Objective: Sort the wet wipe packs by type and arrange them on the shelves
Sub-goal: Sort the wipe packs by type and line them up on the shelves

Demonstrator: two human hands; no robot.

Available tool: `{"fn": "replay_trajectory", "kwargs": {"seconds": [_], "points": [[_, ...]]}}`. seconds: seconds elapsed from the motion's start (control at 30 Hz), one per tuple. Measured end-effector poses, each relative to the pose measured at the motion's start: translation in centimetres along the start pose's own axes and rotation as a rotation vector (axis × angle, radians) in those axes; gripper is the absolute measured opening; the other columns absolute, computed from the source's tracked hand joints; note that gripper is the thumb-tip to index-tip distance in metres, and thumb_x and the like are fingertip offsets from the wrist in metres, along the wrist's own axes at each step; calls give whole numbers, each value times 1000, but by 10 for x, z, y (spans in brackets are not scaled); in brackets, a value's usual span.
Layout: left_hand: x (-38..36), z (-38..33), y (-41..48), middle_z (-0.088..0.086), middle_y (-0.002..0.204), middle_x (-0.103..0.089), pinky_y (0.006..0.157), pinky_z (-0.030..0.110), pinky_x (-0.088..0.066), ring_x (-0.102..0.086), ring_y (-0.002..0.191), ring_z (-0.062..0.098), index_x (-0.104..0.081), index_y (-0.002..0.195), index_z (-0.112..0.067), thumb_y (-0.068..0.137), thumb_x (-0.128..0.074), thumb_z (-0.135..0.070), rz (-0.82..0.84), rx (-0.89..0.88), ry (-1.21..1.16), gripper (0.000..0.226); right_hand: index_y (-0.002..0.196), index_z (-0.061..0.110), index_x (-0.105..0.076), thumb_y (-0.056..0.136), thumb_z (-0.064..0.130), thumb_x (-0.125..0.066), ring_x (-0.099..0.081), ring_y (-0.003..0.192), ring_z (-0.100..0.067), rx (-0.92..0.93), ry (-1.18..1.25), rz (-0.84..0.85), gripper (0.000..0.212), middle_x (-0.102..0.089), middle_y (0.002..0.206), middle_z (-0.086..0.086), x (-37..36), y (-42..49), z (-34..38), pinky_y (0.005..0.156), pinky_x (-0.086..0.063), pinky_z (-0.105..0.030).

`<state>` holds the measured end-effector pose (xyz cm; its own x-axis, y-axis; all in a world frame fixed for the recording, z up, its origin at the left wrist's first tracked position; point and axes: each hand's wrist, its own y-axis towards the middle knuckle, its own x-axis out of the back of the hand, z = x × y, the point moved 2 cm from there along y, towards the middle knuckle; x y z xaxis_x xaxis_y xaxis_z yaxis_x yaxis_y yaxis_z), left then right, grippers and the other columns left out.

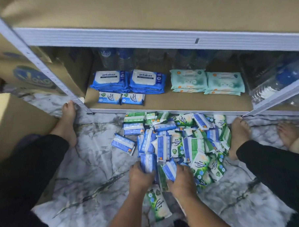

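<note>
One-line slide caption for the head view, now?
Left hand grips a blue pack, right hand a second blue pack, over the floor pile before the part-stocked shelf.

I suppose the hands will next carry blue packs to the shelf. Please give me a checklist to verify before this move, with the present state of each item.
1. Left hand grips blue packs, no green one visible in it: ok.
2. Right hand grips one blue pack: ok.
3. Held packs match the two small blue packs on the shelf: cannot tell, labels hidden.
4. Bare shelf board beside that row: ok.
5. Floor pile sorted: not ok, green pine packs lie mixed with blue.
</note>
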<state>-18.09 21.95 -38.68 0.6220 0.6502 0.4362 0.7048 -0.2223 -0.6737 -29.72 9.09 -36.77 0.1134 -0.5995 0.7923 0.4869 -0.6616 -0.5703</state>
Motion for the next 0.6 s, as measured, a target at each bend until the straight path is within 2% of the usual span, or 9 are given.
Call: {"fn": "replay_trajectory", "kwargs": {"seconds": [0.07,0.13,0.23,0.3,0.37,0.43,0.5,0.57,0.6], "points": [[18,-19,-13,3,89,-67,65,37,-63,-73,66,16,-58,111,-8,72,-81,-22,64,-34,-85,47,153,23,-34,85,47,-74,-46,132,-25,16,27,76,83,-41,147,-4,16,-7,0,104,-48,-38],[38,-38,-24,5,80,-64,54,28,-58,-69,53,12,-58,103,-5,78,-79,-11,146,-52,-166,33,153,22,-35,82,43,-75,-51,129,-25,38,76,132,83,-43,147,-3,35,-13,0,101,-49,-37],[65,-61,-33,18,81,-63,64,39,-50,-61,63,25,-55,117,6,67,-84,-22,272,-61,-267,64,150,22,-40,82,34,-74,-57,116,-19,42,278,196,77,-49,142,0,70,-19,4,86,-50,-29],[80,-76,-39,14,79,-63,70,38,-44,-55,71,26,-58,118,-1,71,-79,-21,360,-85,-335,56,131,24,-52,84,29,-73,-59,103,-15,48,469,270,51,-59,122,2,94,-21,10,86,-50,-31],[95,-91,-45,11,85,-64,64,33,-50,-59,73,24,-61,123,-11,82,-66,-10,375,-105,-418,42,111,22,-54,87,25,-67,-60,95,-19,41,607,292,28,-60,104,-1,116,-24,20,81,-48,-31],[105,-104,-50,15,100,-65,58,31,-50,-63,73,22,-58,129,-18,82,-54,-5,413,-117,-494,49,105,17,-60,83,24,-60,-62,82,-27,-6,786,252,24,-64,89,-10,129,-23,27,74,-48,-34],[112,-110,-52,20,111,-61,54,28,-49,-64,69,22,-55,130,-15,87,-42,2,413,-154,-527,48,94,14,-55,88,10,-51,-57,72,-28,-70,998,219,8,-56,77,-15,134,-23,33,66,-47,-36],[115,-111,-55,15,111,-64,58,30,-51,-63,78,28,-55,131,-15,90,-36,1,408,-121,-587,48,93,13,-48,92,-1,-42,-55,70,-29,-109,1132,225,16,-51,79,-16,135,-25,37,55,-49,-32],[115,-111,-57,12,114,-67,62,33,-52,-59,84,30,-56,132,-17,89,-40,-2,413,-118,-605,48,97,12,-49,93,-2,-42,-56,69,-31,-109,1168,221,16,-53,81,-17,134,-27,38,50,-50,-30]]}}
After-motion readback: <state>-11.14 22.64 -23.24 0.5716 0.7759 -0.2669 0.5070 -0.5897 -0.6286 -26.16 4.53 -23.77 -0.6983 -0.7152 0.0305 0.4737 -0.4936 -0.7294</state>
